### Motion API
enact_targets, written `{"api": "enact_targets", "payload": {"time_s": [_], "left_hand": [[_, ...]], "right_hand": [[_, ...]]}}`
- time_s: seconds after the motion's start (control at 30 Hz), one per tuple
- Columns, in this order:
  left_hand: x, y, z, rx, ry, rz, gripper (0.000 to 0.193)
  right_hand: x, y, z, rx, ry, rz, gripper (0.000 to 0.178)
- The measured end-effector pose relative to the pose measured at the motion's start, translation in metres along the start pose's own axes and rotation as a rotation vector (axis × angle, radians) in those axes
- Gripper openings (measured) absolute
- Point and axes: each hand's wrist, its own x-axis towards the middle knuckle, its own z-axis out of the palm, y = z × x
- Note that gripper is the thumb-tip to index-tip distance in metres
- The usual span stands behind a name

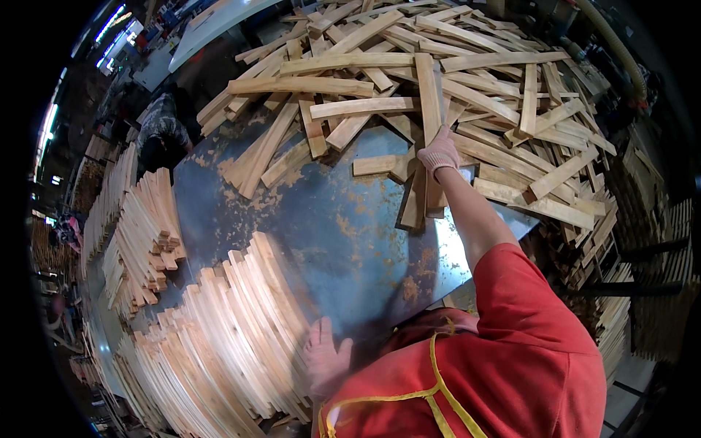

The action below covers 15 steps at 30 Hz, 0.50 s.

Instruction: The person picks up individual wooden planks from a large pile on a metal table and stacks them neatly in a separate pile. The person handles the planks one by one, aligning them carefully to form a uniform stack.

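Note:
My right hand (440, 152), in a pale knit glove, reaches far forward and is closed on the edge of a long wooden slat (428, 87). That slat points away from me at the near side of a loose heap of slats (496, 102). My left hand (326, 358), gloved as well, is low in front of me with its thumb spread from the fingers. It is beside the right end of a tidy row of slats (248, 321) standing close together; whether it presses on them I cannot tell. Nothing shows in this hand.
Sawdust and wood chips lie on the metal table (314, 241). More stacked slats (146, 233) stand at the left edge. A person (164, 128) bends over beyond them. A ribbed hose (613, 44) hangs at the far right, above racks of stacked wood (657, 277).

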Motion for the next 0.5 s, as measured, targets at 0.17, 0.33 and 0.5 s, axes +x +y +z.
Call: {"api": "enact_targets", "payload": {"time_s": [0.17,0.33,0.5], "left_hand": [[-0.013,-0.011,0.001,-0.026,0.053,0.083,0.080],[-0.026,-0.036,0.009,-0.091,0.171,0.022,0.081],[-0.022,-0.048,0.029,0.056,0.223,0.066,0.090]], "right_hand": [[-0.112,0.052,0.012,0.541,-0.130,-0.354,0.096],[-0.307,0.066,0.056,0.767,-0.570,-0.298,0.099],[-0.405,0.053,0.129,0.193,-1.119,-0.555,0.086]]}}
